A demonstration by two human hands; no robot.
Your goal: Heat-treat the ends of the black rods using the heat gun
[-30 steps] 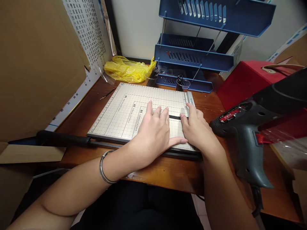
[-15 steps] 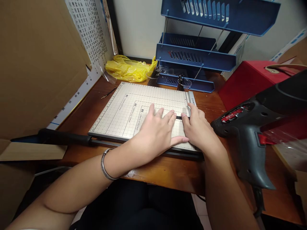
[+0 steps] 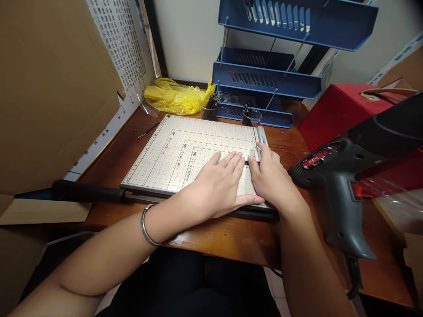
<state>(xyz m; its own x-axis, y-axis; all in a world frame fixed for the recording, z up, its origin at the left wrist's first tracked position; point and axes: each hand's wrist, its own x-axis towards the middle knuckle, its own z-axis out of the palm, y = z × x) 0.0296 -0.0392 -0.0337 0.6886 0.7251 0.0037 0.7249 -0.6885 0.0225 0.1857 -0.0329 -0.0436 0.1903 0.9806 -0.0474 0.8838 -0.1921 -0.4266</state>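
A paper cutter (image 3: 155,163) with a printed grid and paper-size outlines lies on the table in front of me. My left hand (image 3: 220,182) rests flat on its board, fingers stretched and thumb pointing right. At the board's right edge, my right hand (image 3: 272,171) has its thumb and forefinger closed around a thin black strip (image 3: 246,163). Only a short piece of that strip shows between my hands; the rest is covered by them. The cutter's black handle (image 3: 87,190) lies low along the near side, to the left.
Two clear cups (image 3: 209,110) of thin black pieces stand behind the board. A yellow plastic bag (image 3: 178,97) and blue tiered trays (image 3: 267,79) are at the back. On the right are a heat gun (image 3: 343,176) and a red box (image 3: 333,110); cardboard (image 3: 56,88) walls the left.
The fingers of my left hand have drawn closer together. My right hand stays almost in place at the board's edge, and the view has shifted slightly.
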